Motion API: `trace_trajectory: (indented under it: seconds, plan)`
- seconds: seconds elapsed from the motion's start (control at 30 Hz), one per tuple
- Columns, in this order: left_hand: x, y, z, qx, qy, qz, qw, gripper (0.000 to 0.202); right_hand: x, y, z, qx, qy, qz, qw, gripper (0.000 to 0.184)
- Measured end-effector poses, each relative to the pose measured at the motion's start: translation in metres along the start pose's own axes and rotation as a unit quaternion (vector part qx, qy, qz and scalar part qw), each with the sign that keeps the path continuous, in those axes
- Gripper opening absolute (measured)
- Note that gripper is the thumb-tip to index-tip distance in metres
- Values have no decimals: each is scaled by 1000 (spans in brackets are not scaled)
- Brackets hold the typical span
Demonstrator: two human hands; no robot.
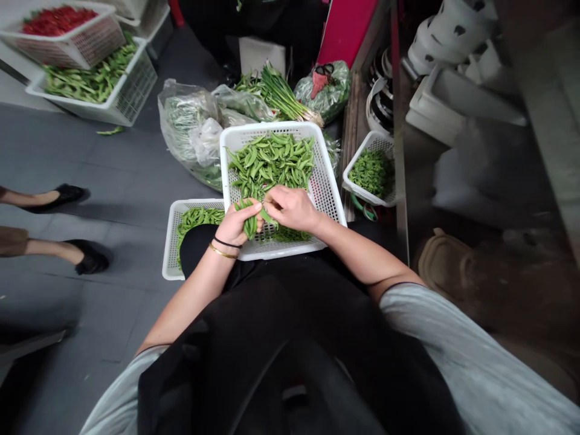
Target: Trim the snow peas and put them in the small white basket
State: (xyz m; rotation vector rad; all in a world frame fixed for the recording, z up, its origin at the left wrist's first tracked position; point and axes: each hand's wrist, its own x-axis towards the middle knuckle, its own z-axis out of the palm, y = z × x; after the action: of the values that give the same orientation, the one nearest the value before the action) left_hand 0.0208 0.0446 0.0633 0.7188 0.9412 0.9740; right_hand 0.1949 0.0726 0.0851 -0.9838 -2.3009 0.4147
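A white plastic basket [327, 181] rests on my lap, holding a heap of green pea pods [272, 162]. My left hand [235, 225] is closed round a small bunch of pods [250, 223] at the basket's near left side. My right hand [292, 208] pinches the tip of one pod next to the left hand's thumb. Both hands touch over the basket's near edge. A black band and a gold bangle sit on my left wrist.
A second white basket [171, 241] with pods lies on the floor to the left. A small basket of greens [372, 172] stands right. Plastic bags of vegetables [190, 124] and scallions [281, 90] lie beyond. Baskets of pods and red chillies [58, 21] sit far left. Another person's feet [67, 194] are at the left.
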Motion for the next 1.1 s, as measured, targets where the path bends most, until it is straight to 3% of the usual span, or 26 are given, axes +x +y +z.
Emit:
trace_trajectory:
  seconds: [0.13, 0.27, 0.33, 0.4, 0.5, 0.57, 0.6, 0.67, 0.7, 0.73, 0.8, 0.87, 0.93, 1.0, 1.1]
  plan:
    - [-10, -5, -9, 47, 126, 100, 986, 25, -26, 23, -27, 33, 41, 66, 996, 14]
    - [-18, -5, -15, 151, 151, 175, 961, 22, -40, 35, -44, 78, -41, 139, 986, 14]
    - [-20, -6, -12, 199, 137, 184, 953, 22, -35, 25, -37, 93, -118, 115, 982, 27]
    - [-22, -4, -8, 252, 127, 192, 940, 22, -26, 11, -25, 80, -192, 64, 976, 26]
    - [-31, 8, -8, 388, 130, 224, 884, 21, -14, -4, -13, 18, -252, 16, 968, 27]
    - [-38, 20, -9, 500, 99, 257, 821, 21, -12, -8, -13, -11, -292, -12, 956, 28]
    - [-42, 25, -8, 547, 57, 264, 792, 21, -13, -9, -15, -16, -317, -33, 948, 26]
    - [-46, 30, -5, 604, -61, 241, 757, 17, -16, -12, -19, -13, -349, -79, 934, 25]
    - [-46, 29, -2, 610, -118, 218, 753, 16, -17, -13, -20, -5, -345, -97, 934, 25]
    - [-45, 26, 1, 599, -159, 197, 760, 16, -19, -15, -19, 7, -325, -106, 940, 26]
    - [-40, 17, 8, 528, -177, 163, 814, 21, -22, -17, -14, 38, -246, -92, 964, 30]
    - [-34, 7, 12, 401, -118, 136, 898, 23, -26, -13, -8, 67, -141, -37, 987, 33]
    - [-28, 4, 9, 262, -15, 114, 958, 23, -32, -1, -3, 87, -64, 38, 993, 35]
    - [-24, 12, -5, 162, 94, 110, 976, 21, -39, 21, -4, 84, -88, 104, 987, 36]
    - [-20, 33, -54, 117, 231, 149, 954, 13, -47, 62, -9, -7, -284, 175, 943, 20]
